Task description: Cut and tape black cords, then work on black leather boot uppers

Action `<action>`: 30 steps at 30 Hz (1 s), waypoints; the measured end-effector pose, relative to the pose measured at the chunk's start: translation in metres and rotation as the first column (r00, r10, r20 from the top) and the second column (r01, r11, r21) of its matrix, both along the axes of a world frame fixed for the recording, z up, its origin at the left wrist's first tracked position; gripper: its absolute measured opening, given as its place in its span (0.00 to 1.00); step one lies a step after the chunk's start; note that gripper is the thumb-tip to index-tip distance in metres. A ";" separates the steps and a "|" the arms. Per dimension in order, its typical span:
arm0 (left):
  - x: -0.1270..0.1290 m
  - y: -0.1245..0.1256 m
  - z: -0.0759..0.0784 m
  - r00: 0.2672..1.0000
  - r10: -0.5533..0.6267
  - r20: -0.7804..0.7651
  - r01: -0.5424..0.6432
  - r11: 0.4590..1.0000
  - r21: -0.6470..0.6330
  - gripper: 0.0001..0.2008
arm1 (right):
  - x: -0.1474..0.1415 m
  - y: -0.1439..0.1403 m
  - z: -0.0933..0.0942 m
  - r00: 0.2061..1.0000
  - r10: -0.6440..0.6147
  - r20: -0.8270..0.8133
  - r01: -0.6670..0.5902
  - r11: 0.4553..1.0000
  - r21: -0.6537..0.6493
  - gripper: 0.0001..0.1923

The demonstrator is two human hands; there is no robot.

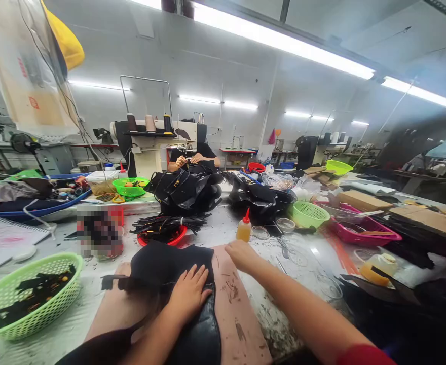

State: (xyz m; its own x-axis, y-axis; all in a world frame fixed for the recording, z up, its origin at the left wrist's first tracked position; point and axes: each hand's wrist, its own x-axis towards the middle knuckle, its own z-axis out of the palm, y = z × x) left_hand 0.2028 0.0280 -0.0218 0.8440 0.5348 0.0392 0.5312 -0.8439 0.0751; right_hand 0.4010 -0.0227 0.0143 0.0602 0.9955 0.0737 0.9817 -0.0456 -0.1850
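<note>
My left hand (190, 291) lies flat with fingers stretched out on a black leather panel (202, 329). The panel rests on a pinkish-brown board (232, 299) marked with dark stains. My right hand (243, 255) is curled closed above the board's far right edge; whatever its fingers hold, if anything, is hidden. Directly behind it stands an upright squeeze bottle (244, 229) with amber liquid and a red pointed tip. Its base is covered by my right hand, so I cannot tell whether they touch.
Left is a green basket (61, 301) of black pieces. A red bowl (175, 238) with black strips stands beyond the board. Across the table, a co-worker's hands (187, 160) work at a sewing machine (150, 152). A magenta basket (363, 235) and amber jar (378, 268) stand right.
</note>
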 end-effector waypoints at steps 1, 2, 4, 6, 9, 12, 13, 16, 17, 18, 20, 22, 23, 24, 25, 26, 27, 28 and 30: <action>0.001 0.000 -0.001 1.000 0.013 0.002 -0.013 1.000 0.001 0.22 | 0.012 0.014 0.002 0.999 -0.026 0.031 0.027 1.000 -0.001 0.12; 0.002 0.000 -0.001 1.000 0.023 0.005 -0.023 1.000 0.000 0.21 | 0.023 0.027 0.002 0.997 -0.050 0.056 0.050 0.999 0.000 0.13; 0.003 0.000 -0.002 0.999 0.037 0.013 -0.037 0.999 -0.006 0.21 | 0.040 0.049 0.000 0.991 -0.098 0.090 0.097 0.995 0.010 0.14; 0.002 0.000 -0.003 0.999 0.047 0.022 -0.046 0.999 -0.015 0.21 | 0.051 0.064 -0.003 0.984 -0.145 0.107 0.143 0.989 0.029 0.14; 0.001 0.000 -0.007 0.998 0.056 0.033 -0.055 0.998 -0.030 0.21 | 0.064 0.073 -0.006 0.972 -0.211 0.108 0.204 0.976 0.071 0.14; 0.001 0.000 -0.011 0.998 0.054 0.032 -0.052 0.997 -0.051 0.23 | 0.075 0.064 0.001 0.958 -0.276 0.081 0.263 0.954 0.141 0.13; 0.001 0.000 -0.012 0.998 0.051 0.028 -0.049 0.997 -0.057 0.23 | 0.078 0.057 0.005 0.952 -0.299 0.063 0.284 0.943 0.175 0.13; 0.007 0.002 -0.011 0.999 0.041 0.008 -0.041 0.997 -0.068 0.24 | 0.082 0.025 0.017 0.920 -0.392 0.004 0.372 0.877 0.303 0.16; 0.010 0.003 -0.009 0.999 0.039 0.001 -0.039 0.997 -0.067 0.23 | 0.081 0.012 0.019 0.900 -0.434 -0.041 0.418 0.833 0.364 0.20; 0.014 0.003 -0.007 0.999 0.036 -0.005 -0.036 0.997 -0.066 0.22 | 0.078 0.000 0.021 0.874 -0.455 -0.172 0.481 0.755 0.445 0.24; 0.021 0.006 -0.001 1.000 0.029 -0.012 -0.030 0.998 -0.059 0.20 | 0.067 -0.022 0.019 0.749 -0.333 -0.573 0.652 0.523 0.549 0.32; 0.026 0.010 0.003 1.000 0.020 -0.009 -0.021 0.998 -0.051 0.17 | 0.052 -0.038 0.013 0.531 -0.050 -0.846 0.801 0.356 0.482 0.36; 0.027 0.012 0.003 1.000 0.016 -0.003 -0.017 0.999 -0.048 0.16 | 0.044 -0.043 0.009 0.438 0.049 -0.897 0.836 0.345 0.427 0.35; 0.027 0.013 0.003 1.000 0.015 0.005 -0.015 0.999 -0.044 0.17 | 0.037 -0.047 0.004 0.384 0.078 -0.920 0.845 0.373 0.384 0.33; 0.026 0.015 0.002 1.000 0.015 0.015 -0.015 0.999 -0.039 0.18 | 0.030 -0.049 -0.001 0.346 0.079 -0.935 0.844 0.409 0.347 0.31; 0.025 0.016 0.000 1.000 0.014 0.026 -0.013 0.999 -0.034 0.20 | 0.024 -0.049 -0.005 0.295 0.093 -0.951 0.845 0.438 0.305 0.29; 0.023 0.017 -0.003 0.999 0.013 0.035 -0.012 0.999 -0.031 0.22 | 0.020 -0.047 -0.009 0.246 0.107 -0.963 0.844 0.465 0.267 0.27; 0.022 0.018 -0.006 0.999 0.012 0.041 -0.011 1.000 -0.029 0.23 | 0.017 -0.045 -0.012 0.204 0.119 -0.972 0.841 0.487 0.236 0.26; 0.020 0.019 -0.012 0.999 0.015 0.047 -0.014 0.999 -0.030 0.25 | 0.013 -0.039 -0.016 0.137 0.142 -0.980 0.835 0.516 0.191 0.25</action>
